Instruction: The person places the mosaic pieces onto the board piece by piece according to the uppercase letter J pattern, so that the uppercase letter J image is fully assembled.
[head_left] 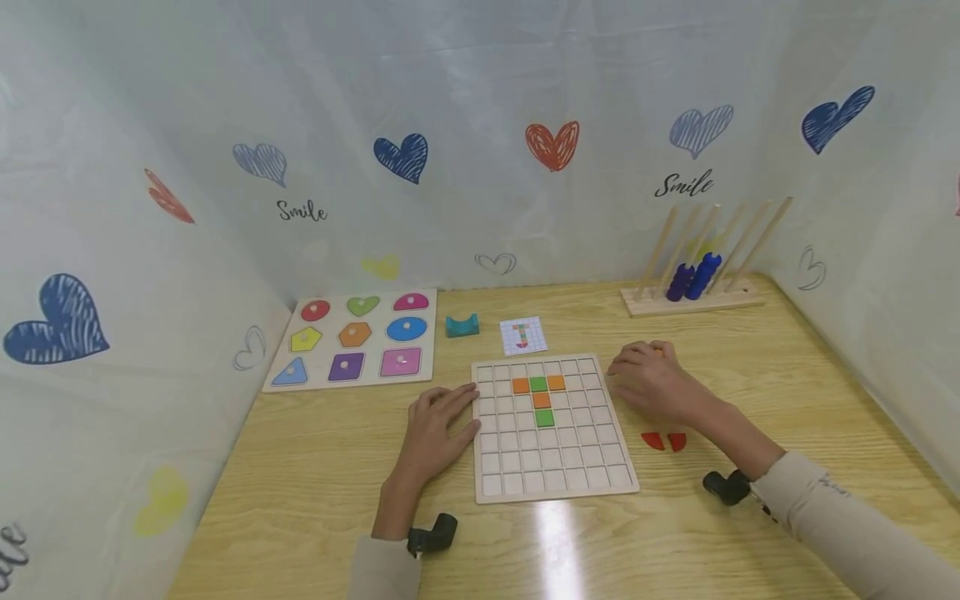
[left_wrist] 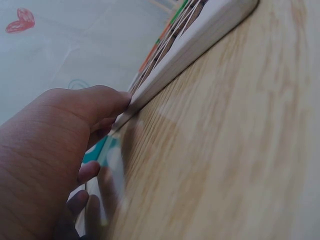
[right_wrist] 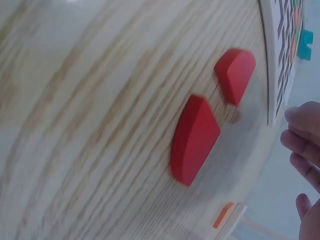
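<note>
On my head feed the light is bright and even, with one hard streak of glare on the table [head_left: 558, 550] and a pale sheen on the curtain [head_left: 465, 75]. The wide lens stretches the outer edges, and the card [head_left: 524, 336] looks soft in detail. My left wrist feed is dimmer: the left hand [left_wrist: 50, 150] sits in shade, its fingers shadowing the table. On my right wrist feed, the red pieces [right_wrist: 197, 142] read clearly while the table washes pale at upper left.
</note>
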